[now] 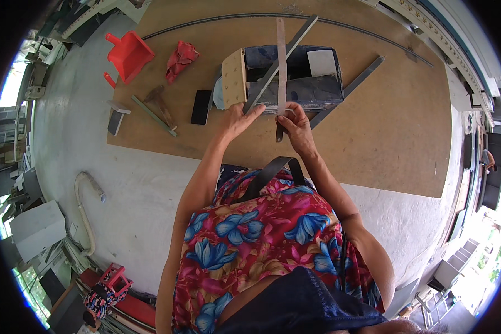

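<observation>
My left hand is closed around the lower end of a dark grey metal bar with a pale edge, which slants up to the right. In my right hand, between thumb and fingers, is a long thin flat strip, ruler-like, standing nearly upright in view; its dark lower end shows below the fingers. The strip crosses in front of the bar; whether they touch I cannot tell. Just beyond both hands sits a worn dark blue box, with a tan board at its left side and a pale card inside.
On the brown tabletop lie a black phone, a hammer, a greenish strip, a red cloth and a red dustpan. Another dark bar rests right of the box. A long curved strip spans the far side.
</observation>
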Motion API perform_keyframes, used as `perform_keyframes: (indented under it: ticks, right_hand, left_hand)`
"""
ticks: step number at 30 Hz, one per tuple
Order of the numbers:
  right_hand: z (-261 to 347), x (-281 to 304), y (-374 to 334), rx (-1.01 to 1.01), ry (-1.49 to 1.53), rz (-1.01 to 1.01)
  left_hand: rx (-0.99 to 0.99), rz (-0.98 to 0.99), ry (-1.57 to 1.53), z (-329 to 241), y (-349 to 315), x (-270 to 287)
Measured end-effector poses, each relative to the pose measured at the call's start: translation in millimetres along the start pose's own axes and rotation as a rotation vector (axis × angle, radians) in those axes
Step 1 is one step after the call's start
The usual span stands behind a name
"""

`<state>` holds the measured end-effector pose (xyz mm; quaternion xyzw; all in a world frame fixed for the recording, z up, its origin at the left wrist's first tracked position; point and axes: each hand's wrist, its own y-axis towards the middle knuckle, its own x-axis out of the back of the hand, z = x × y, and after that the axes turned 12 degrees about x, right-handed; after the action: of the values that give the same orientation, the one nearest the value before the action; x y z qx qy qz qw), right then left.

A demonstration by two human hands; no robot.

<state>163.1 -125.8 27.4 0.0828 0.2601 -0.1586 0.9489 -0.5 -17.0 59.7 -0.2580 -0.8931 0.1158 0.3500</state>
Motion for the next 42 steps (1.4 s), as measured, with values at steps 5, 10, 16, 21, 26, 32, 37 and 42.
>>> perform_keyframes:
  ticks: [5, 10, 16, 21, 26, 32, 37, 42]
  right_hand:
    - [40, -6, 3, 0.16, -0.141, -0.093]
    - [107, 4, 9, 0.166, -0.041, -0.113]
    - [165, 0, 8, 0.353, -0.081, -0.122]
    - [181, 25, 0, 0.367, -0.868, -0.451]
    - [171, 66, 9, 0.668, -0.939, -0.482]
    - [124, 116, 6, 0.224, -0.2, -0.449]
    - [63, 108, -19, -0.024, -0.003, -0.522]
    - [49, 63, -38, -0.177, 0.024, -0.467]
  left_hand:
    - [-0.115, -0.041, -0.041, 17, 9, -6]
    - [0.082, 0.114, 0.08, 8, 1, 1]
    - [-0.033, -0.026, 0.054, 47, 23, -17]
    - [0.037, 0.026, -0.003, 54, 30, -15]
    - [0.043, -0.023, 0.011, 48, 20, -7]
    - [0.063, -0.013, -0.059, 47, 9, -2]
    - [0.074, -0.098, -0.016, 56, 13, -2]
    - [0.102, -0.028, -0.097, 39, 3, 8]
